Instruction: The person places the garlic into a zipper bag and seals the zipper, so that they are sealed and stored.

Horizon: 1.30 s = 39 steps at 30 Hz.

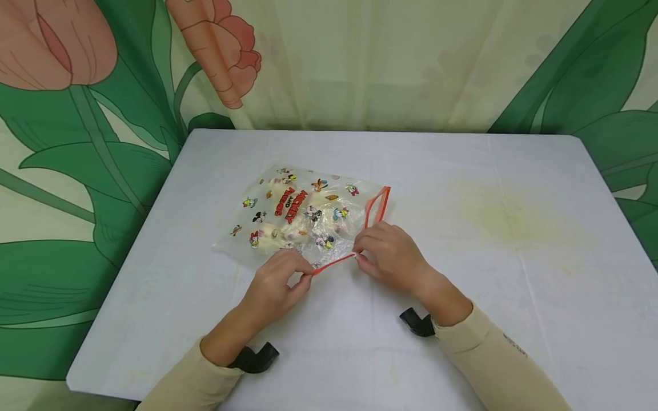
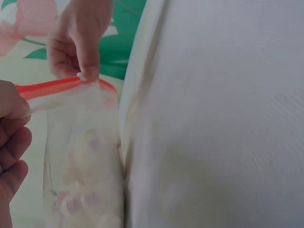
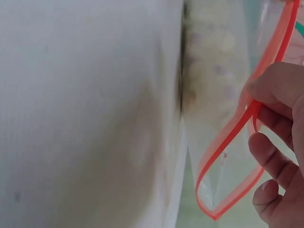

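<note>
A clear plastic zip bag (image 1: 313, 214) with a red zip edge and cartoon prints lies on the table, several pale lumpy items (image 1: 269, 235) showing through it. At the near end of the red edge, my left hand (image 1: 277, 285) pinches the bag's corner between thumb and fingers. My right hand (image 1: 393, 257) pinches the red zip edge (image 3: 228, 137) farther along. A small white piece (image 2: 81, 75) shows at the right fingertips in the left wrist view. Between the hands the edge runs straight and closed; beyond the right hand it gapes in a loop.
A white cloth (image 1: 462, 354) covers the table, with a faint yellowish stain (image 1: 506, 214) on the right. Black curved pieces (image 1: 417, 323) stick out by both wrists. Behind stand a pale curtain (image 1: 390, 68) and fabric with large flowers and leaves.
</note>
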### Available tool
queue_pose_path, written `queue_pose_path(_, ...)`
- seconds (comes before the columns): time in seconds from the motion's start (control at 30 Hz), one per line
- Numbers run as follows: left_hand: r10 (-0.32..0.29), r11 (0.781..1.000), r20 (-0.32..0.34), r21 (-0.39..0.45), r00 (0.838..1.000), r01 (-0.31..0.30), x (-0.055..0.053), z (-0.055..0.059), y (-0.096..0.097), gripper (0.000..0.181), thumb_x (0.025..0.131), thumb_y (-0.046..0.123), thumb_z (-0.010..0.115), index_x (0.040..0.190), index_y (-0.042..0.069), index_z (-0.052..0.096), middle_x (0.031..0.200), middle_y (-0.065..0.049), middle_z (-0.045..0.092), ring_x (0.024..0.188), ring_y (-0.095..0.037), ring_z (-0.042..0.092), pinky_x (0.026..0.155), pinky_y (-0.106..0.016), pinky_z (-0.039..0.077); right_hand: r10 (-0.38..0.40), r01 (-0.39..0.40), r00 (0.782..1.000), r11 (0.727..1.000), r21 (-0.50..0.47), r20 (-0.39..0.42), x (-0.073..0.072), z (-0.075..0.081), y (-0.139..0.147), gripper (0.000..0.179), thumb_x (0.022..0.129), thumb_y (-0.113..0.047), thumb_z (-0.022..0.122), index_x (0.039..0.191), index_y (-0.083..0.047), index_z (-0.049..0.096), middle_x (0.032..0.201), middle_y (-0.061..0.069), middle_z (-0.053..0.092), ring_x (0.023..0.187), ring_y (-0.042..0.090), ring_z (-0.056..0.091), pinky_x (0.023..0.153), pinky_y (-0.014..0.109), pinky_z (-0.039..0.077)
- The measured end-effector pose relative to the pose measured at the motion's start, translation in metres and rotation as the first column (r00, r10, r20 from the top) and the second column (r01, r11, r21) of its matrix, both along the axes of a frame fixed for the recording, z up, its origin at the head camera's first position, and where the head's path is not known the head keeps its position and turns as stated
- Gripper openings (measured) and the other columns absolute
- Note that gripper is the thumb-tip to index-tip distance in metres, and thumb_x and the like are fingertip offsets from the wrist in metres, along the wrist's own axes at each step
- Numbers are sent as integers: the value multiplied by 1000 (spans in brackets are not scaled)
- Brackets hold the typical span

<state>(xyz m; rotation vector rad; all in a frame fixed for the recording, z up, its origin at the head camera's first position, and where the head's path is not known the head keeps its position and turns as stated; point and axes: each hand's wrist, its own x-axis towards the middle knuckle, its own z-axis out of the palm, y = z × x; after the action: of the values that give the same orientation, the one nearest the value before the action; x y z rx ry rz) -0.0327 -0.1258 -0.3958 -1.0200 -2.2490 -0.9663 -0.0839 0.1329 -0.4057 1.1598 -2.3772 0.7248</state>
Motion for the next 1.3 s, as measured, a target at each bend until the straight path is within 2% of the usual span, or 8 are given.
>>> queue_pose_path(0.1, 19, 1000, -8, 10, 1000, -19, -2, 1, -3, 19, 76, -11, 69, 84, 6, 63, 82, -2, 66, 78, -18, 62, 84, -40, 56, -23, 23, 1000, 1000, 16, -5, -6, 1, 2, 15, 74, -1, 79, 83, -10, 71, 90, 0, 69, 84, 23, 59, 67, 37, 48)
queue_pose_path(0.2, 43, 999, 2, 16, 999, -43, -4, 2, -8, 20, 76, -10, 71, 86, 6, 64, 82, -3, 67, 77, -17, 62, 77, -35, 57, -32, 32, 999, 999, 40, 4, -11, 3, 3, 14, 74, -1, 78, 82, -10, 71, 90, -1, 69, 86, 23, 59, 68, 37, 48)
queue_pose_path(0.47, 72, 997, 24, 38, 997, -73, -10, 2, -13, 6, 87, 0, 63, 86, 5, 64, 82, -6, 67, 79, -20, 63, 72, -35, 57, -21, 18, 999, 997, 76, 31, -14, 11, 1, 12, 76, -2, 77, 83, -11, 71, 90, 0, 69, 86, 25, 59, 69, 39, 48)
queue_pose_path(0.63, 74, 996, 31, 43, 997, -75, -11, 3, -14, 9, 85, -4, 63, 85, 5, 64, 82, -5, 68, 79, -21, 63, 72, -36, 57, -21, 17, 999, 997, 82, 47, -14, 13, 1, 12, 77, -2, 76, 84, -10, 71, 91, 0, 69, 87, 24, 59, 70, 40, 48)
queue_pose_path(0.87, 94, 994, 7, 51, 996, -94, -11, 2, -18, 12, 95, 8, 55, 86, 5, 63, 83, -5, 67, 80, -21, 63, 76, -41, 57, -68, 53, 994, 986, 156, 87, -14, 14, 6, 8, 81, -6, 76, 86, -11, 71, 91, -1, 68, 87, 24, 58, 65, 38, 45)
queue_pose_path(1.03, 110, 993, 0, 53, 994, -110, -12, 2, -20, 5, 88, 0, 62, 87, 4, 64, 84, -5, 67, 82, -24, 64, 74, -42, 57, -94, 76, 991, 980, 183, 94, -16, 16, 11, 6, 82, -7, 74, 87, -10, 72, 92, 1, 69, 90, 26, 58, 66, 38, 45)
queue_pose_path(1.17, 123, 990, -9, 68, 992, -122, -15, 0, -22, 7, 86, -3, 64, 88, 3, 65, 84, -6, 68, 81, -26, 64, 72, -44, 56, -114, 98, 991, 979, 181, 76, -18, 13, 16, 6, 81, -6, 74, 86, -9, 73, 91, 1, 69, 91, 26, 61, 70, 40, 48)
queue_pose_path(1.3, 155, 986, -7, 70, 988, -154, -18, -1, -26, 17, 78, -11, 69, 87, 2, 65, 82, -6, 67, 79, -26, 63, 69, -44, 56, -141, 125, 987, 972, 198, 71, -18, 11, 19, 6, 81, -6, 75, 86, -9, 73, 92, 1, 70, 93, 24, 63, 75, 42, 51)
